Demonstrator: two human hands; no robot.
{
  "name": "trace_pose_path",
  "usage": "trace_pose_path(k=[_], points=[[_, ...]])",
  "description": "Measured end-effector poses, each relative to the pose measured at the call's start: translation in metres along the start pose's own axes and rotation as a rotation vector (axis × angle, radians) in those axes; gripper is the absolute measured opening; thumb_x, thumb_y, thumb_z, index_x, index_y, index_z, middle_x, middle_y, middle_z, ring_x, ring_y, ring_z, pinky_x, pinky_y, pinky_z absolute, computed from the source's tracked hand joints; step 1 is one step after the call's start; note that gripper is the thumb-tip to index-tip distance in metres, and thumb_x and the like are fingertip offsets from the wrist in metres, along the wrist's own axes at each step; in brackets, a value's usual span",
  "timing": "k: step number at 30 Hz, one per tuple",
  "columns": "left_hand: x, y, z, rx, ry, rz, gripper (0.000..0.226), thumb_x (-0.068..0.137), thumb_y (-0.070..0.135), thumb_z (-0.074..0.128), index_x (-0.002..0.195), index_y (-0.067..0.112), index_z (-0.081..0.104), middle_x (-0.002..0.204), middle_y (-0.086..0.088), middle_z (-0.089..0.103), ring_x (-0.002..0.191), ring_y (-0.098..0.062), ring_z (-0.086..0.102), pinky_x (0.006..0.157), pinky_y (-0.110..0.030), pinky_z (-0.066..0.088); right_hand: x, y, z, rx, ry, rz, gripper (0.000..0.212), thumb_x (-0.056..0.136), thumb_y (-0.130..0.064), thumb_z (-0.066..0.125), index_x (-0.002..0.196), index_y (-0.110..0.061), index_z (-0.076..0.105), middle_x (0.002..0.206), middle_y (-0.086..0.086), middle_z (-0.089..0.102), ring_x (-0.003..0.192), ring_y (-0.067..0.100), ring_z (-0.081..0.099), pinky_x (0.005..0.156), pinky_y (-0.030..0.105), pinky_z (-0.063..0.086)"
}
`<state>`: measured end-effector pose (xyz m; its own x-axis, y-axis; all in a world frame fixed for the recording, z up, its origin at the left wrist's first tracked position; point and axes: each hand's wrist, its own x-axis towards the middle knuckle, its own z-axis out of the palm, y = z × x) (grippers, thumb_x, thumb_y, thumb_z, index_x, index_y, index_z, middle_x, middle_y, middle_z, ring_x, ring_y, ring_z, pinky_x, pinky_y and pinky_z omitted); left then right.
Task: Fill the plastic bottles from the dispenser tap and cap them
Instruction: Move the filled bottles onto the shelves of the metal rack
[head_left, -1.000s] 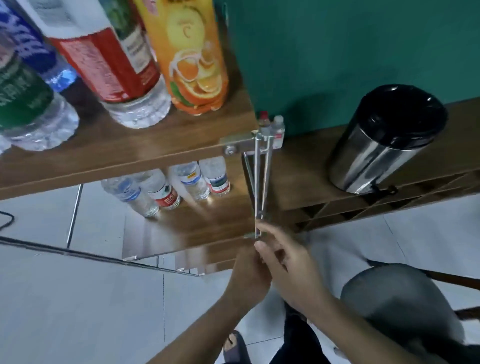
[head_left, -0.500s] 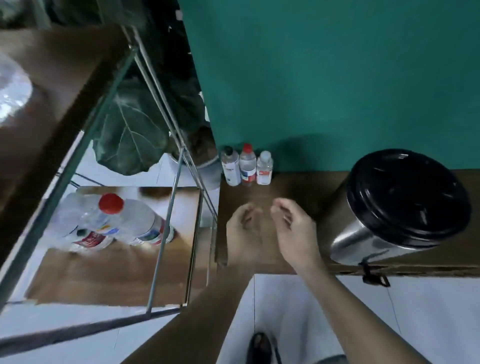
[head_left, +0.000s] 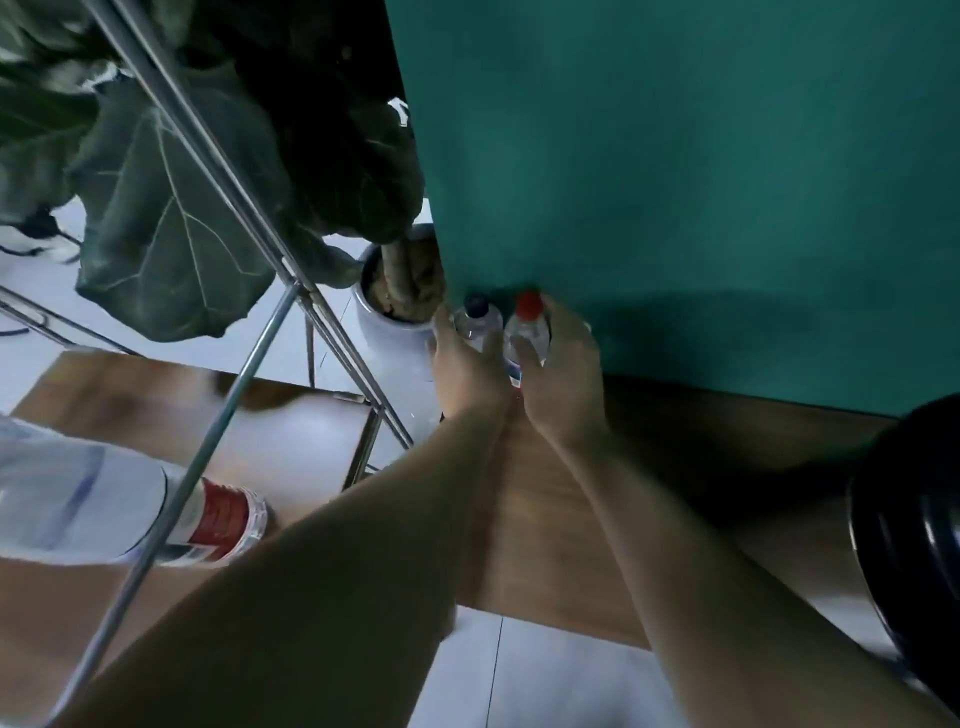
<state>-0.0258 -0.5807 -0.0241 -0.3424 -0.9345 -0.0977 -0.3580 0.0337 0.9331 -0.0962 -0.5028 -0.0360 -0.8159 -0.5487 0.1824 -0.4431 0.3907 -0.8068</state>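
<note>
A teal wall (head_left: 675, 182) fills the upper right. Below it runs a brown wooden table (head_left: 701, 467), its surface blurred. At upper left stands a potted plant with broad dark-green leaves (head_left: 156, 244); its trunk rises from a white pot (head_left: 379, 325) on the pale tiled floor (head_left: 519, 675), just beside the table's left end. A metal shelf frame (head_left: 234, 182) crosses diagonally in front of the plant. A lower wooden shelf (head_left: 291, 441) of that frame carries a large clear bottle with a red-and-white label (head_left: 156, 514), standing at lower left.
</note>
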Motion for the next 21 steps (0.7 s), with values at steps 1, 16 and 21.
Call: trace_pose_path(k=[1, 16, 21], points=[[0.011, -0.003, 0.002, 0.019, 0.003, 0.030, 0.059, 0.104, 0.026, 0.074, 0.159, 0.024, 0.053, 0.146, -0.001, 0.064, 0.123, -0.007, 0.063, 0.104, -0.030, 0.054, 0.007, 0.005, 0.007, -0.041, -0.001, -0.018, 0.045, 0.101, -0.040, 0.060, 0.141, -0.019, 0.064, 0.125, 0.000, 0.074, 0.117, 0.028, 0.067, 0.112, 0.052, 0.050], [0.013, -0.027, -0.028, 0.087, -0.117, 0.207, 0.007, 0.099, 0.017, 0.077, 0.106, 0.015, 0.076, 0.098, -0.001, 0.078, 0.096, -0.020, 0.069, 0.077, -0.032, 0.048, -0.002, 0.015, 0.013, -0.281, 0.076, -0.154, 0.021, 0.103, -0.029, 0.061, 0.116, -0.015, 0.071, 0.100, -0.001, 0.071, 0.103, 0.023, 0.065, 0.129, 0.059, 0.029], [-0.042, -0.017, -0.054, 0.038, -0.090, 0.084, 0.012, 0.105, 0.022, 0.075, 0.115, 0.025, 0.080, 0.095, 0.016, 0.076, 0.086, 0.003, 0.065, 0.073, -0.015, 0.047, -0.060, -0.004, -0.017, 0.003, 0.053, -0.091, 0.008, 0.110, -0.013, 0.066, 0.118, -0.011, 0.067, 0.105, -0.001, 0.070, 0.093, 0.013, 0.061, 0.082, 0.027, 0.046]])
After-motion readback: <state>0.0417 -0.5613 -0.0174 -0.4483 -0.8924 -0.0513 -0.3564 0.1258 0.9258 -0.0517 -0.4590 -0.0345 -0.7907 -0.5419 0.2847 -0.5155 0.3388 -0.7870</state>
